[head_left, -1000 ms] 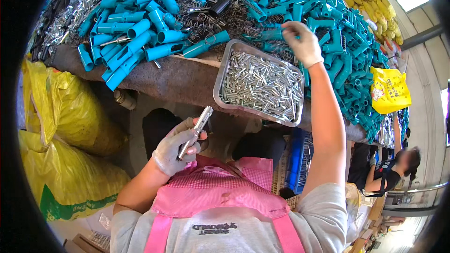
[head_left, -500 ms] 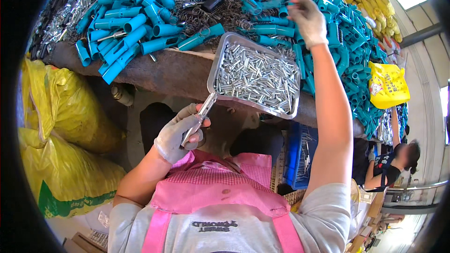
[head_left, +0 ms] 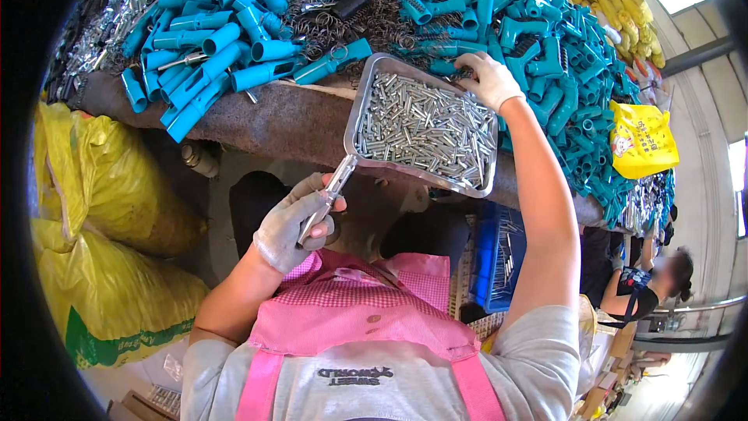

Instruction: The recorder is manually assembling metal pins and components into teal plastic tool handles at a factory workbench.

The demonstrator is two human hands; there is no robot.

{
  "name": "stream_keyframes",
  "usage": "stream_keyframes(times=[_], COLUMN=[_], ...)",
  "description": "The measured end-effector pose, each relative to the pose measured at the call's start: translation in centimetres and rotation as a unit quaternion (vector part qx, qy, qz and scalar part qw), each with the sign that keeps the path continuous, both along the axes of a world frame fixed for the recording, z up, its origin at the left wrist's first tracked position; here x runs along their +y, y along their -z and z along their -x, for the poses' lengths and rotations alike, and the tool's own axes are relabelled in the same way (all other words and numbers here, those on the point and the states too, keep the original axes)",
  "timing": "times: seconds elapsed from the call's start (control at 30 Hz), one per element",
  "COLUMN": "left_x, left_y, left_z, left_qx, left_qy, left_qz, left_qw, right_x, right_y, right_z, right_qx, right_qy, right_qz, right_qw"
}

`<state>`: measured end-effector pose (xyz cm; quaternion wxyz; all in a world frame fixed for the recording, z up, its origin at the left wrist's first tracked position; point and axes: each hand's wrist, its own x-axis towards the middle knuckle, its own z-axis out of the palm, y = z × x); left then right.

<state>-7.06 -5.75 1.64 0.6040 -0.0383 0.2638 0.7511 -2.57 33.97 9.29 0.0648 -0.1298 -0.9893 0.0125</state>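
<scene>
Holding a slotted silver metal tube in the gloved left hand, left of the frame's centre. Reaching with the gloved right hand, narrowly curled, to the upper-right rim of a metal tray of silver pins, above centre; cannot tell whether gripping anything.

A tray sits on the worktop at its near edge, with pins in it. Left of it lie tubes; behind it, springs; right, handles, with a bag at their right. Before the near edge are sacks at left, a crate at right, and a rod by the tray's near left corner.
</scene>
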Motion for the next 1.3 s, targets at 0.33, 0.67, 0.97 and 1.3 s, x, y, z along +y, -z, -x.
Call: stream_keyframes(times=[0.33, 0.67, 0.97, 1.3], left_x=[0.2, 0.0, -2.1, -4.7], left_y=[-1.3, -1.0, -1.9, -0.9], left_z=[-0.1, 0.5, 0.0, 1.5], left_qx=[0.042, 0.041, 0.254, 0.164], left_qy=[-0.010, 0.051, 0.075, -0.049], left_qz=[-0.002, -0.016, 0.055, 0.056], left_qw=[0.999, 0.998, 0.963, 0.984], right_x=[0.5, -15.4, -20.1, -16.1], right_y=[-4.2, -0.4, -0.3, 0.4], right_z=[-0.7, -4.7, -3.5, 10.7], right_qx=[0.295, 0.109, -0.114, 0.022], right_qy=[0.074, -0.006, 0.016, -0.149], right_qz=[0.381, 0.648, 0.670, -0.172], right_qw=[0.873, 0.754, 0.734, 0.974])
